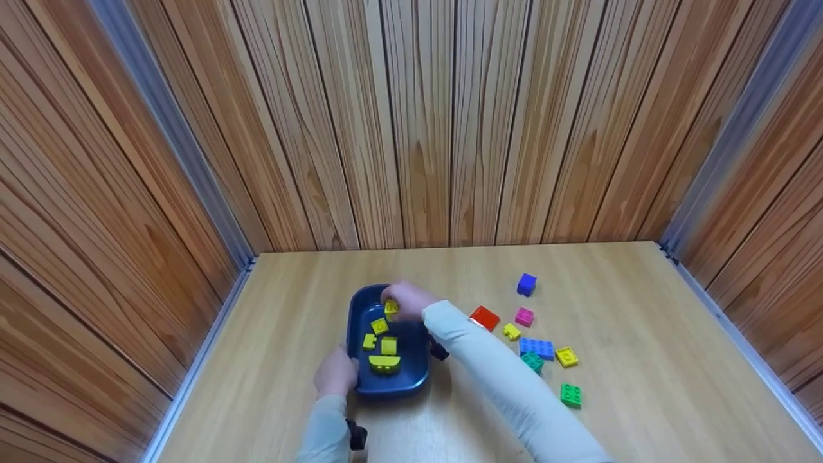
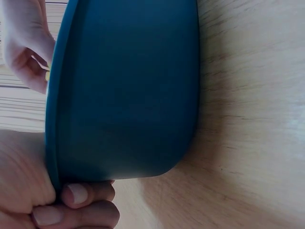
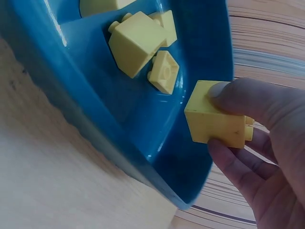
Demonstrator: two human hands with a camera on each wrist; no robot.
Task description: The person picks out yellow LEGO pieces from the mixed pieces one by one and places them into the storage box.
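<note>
The wooden counter carries a blue tray. At the tray's left rim the left hand is clamped on the edge with fingers curled, seemingly to steady it. Over the tray's far end the right hand pinches a yellow block between thumb and fingers (whether it touches the tray, I cannot tell). Right of the tray lie a long blue brick, a red block, a square yellow brick and a small yellow brick, among others. As I judge it, the step in hand is setting that pinched block in with the yellow pieces inside the tray; the next move calls for lowering it and loosening the right fingers while the left grip holds
</note>
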